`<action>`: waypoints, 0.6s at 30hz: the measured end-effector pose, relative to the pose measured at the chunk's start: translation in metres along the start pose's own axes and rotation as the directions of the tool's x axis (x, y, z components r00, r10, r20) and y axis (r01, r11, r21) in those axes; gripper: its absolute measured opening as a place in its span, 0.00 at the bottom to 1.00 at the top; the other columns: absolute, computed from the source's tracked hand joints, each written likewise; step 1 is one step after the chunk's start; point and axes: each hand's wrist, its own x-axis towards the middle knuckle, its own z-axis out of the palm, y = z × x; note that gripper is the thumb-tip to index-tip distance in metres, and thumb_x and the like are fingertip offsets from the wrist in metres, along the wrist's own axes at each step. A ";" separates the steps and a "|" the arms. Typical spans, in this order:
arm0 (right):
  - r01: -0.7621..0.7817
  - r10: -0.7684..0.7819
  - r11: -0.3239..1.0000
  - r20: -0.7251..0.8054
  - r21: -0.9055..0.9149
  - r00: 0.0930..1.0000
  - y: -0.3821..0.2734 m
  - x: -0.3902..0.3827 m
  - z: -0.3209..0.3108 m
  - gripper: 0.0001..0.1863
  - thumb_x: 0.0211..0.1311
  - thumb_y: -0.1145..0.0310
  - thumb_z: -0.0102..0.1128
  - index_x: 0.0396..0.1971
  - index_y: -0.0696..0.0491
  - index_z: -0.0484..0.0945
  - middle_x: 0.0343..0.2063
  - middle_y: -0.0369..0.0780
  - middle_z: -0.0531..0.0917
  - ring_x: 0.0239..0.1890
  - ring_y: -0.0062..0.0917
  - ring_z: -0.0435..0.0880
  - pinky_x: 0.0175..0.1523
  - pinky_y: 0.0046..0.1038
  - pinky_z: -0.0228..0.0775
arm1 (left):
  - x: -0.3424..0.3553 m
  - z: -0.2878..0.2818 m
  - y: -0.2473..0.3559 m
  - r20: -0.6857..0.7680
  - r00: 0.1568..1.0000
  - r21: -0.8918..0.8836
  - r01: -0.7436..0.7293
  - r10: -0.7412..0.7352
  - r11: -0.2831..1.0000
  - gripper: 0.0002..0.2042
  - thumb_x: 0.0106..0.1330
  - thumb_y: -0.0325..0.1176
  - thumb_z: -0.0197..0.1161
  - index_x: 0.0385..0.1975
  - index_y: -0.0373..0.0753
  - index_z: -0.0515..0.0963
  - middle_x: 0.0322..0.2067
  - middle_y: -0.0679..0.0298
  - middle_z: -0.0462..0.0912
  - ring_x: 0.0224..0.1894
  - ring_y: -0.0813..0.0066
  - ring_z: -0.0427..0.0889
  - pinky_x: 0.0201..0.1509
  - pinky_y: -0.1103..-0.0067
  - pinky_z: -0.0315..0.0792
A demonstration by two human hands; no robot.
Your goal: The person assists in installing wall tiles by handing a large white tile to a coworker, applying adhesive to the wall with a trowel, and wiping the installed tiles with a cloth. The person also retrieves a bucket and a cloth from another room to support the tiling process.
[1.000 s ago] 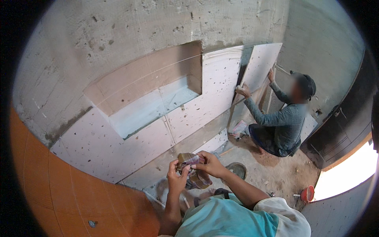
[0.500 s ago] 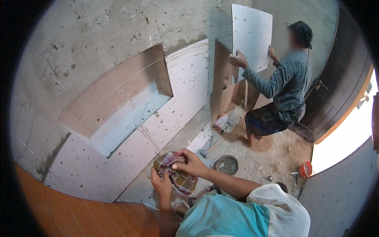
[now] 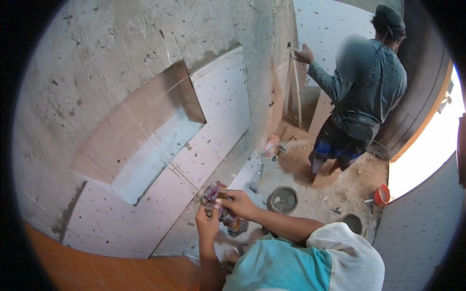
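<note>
Between both hands, a crumpled multicoloured cloth rag (image 3: pixel 219 206) is bunched: the left hand (image 3: pixel 208 220) grips it from below, the right hand (image 3: pixel 239 203) pinches its top. Beyond them, white speckled wall tiles (image 3: pixel 221 119) look set, though grey bare plaster (image 3: pixel 121 53) remains above.

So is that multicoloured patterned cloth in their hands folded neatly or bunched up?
Bunched up: the multicoloured patterned cloth sits crumpled between left hand and right hand.

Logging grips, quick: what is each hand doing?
Left hand: closed on the crumpled multicoloured cloth.
Right hand: closed on the same cloth.
</note>
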 end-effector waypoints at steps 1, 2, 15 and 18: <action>-0.041 0.041 0.999 -0.022 -0.002 0.999 -0.001 0.002 -0.006 0.17 0.62 0.64 0.61 0.47 0.58 0.79 0.38 0.37 0.84 0.39 0.18 0.78 0.49 0.24 0.70 | 0.004 -0.007 0.009 0.071 0.997 0.167 -0.051 0.040 0.985 0.15 0.61 0.28 0.65 0.46 0.32 0.75 0.40 0.58 0.81 0.43 0.72 0.79 0.48 0.75 0.72; -0.055 0.054 0.998 -0.052 -0.028 0.997 -0.001 0.005 -0.012 0.18 0.61 0.64 0.62 0.48 0.58 0.78 0.38 0.39 0.84 0.40 0.20 0.79 0.49 0.25 0.70 | 0.009 -0.017 0.019 0.159 0.983 0.303 -0.133 0.088 0.944 0.16 0.59 0.29 0.66 0.47 0.32 0.75 0.41 0.57 0.81 0.44 0.71 0.79 0.49 0.74 0.71; 0.538 -0.499 0.824 -0.674 -0.176 0.545 -0.085 0.196 -0.089 0.28 0.66 0.61 0.55 0.60 0.65 0.66 0.56 0.51 0.74 0.59 0.34 0.73 0.63 0.29 0.61 | 0.169 -0.182 0.284 -0.061 0.257 0.968 -0.220 0.964 0.120 0.22 0.65 0.32 0.62 0.58 0.35 0.70 0.57 0.53 0.73 0.60 0.58 0.71 0.65 0.66 0.64; 0.576 -0.587 0.770 -0.659 -0.274 0.471 -0.104 0.255 -0.083 0.27 0.68 0.61 0.53 0.59 0.66 0.67 0.58 0.55 0.72 0.62 0.40 0.70 0.67 0.30 0.57 | 0.223 -0.206 0.321 0.048 0.092 0.998 -0.045 0.995 -0.044 0.23 0.68 0.37 0.60 0.60 0.35 0.68 0.60 0.52 0.70 0.63 0.55 0.68 0.66 0.64 0.62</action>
